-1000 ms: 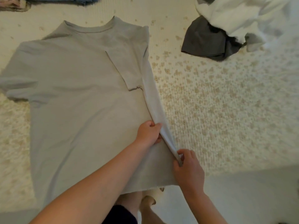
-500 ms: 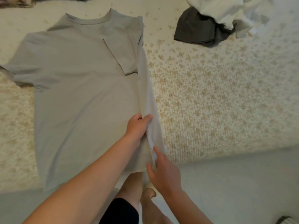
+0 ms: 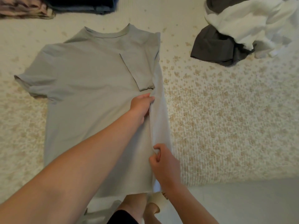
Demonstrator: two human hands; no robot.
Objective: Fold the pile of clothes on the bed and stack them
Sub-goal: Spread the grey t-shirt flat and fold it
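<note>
The bed (image 3: 226,126) under me has a cream cover flecked with tan, and its near edge runs along the bottom right. My grey tee (image 3: 90,97) lies flat across the left half of it, collar toward the far edge, hem hanging just over the near edge, left sleeve spread out, right sleeve folded in over the chest. The tee's right side is turned inward in a long, narrow flap. I can read no label or print on it.

In the far right corner sits the unfolded pile: a white garment (image 3: 252,20) heaped on a dark grey one (image 3: 213,47). At the far left corner lie folded clothes: a dark blue stack (image 3: 84,4) beside a pinkish patterned piece (image 3: 22,8).

My left hand (image 3: 141,105) reaches across the tee and pinches the flap's edge just below the folded sleeve. My right hand (image 3: 165,160) is curled around the same edge nearer the hem.
</note>
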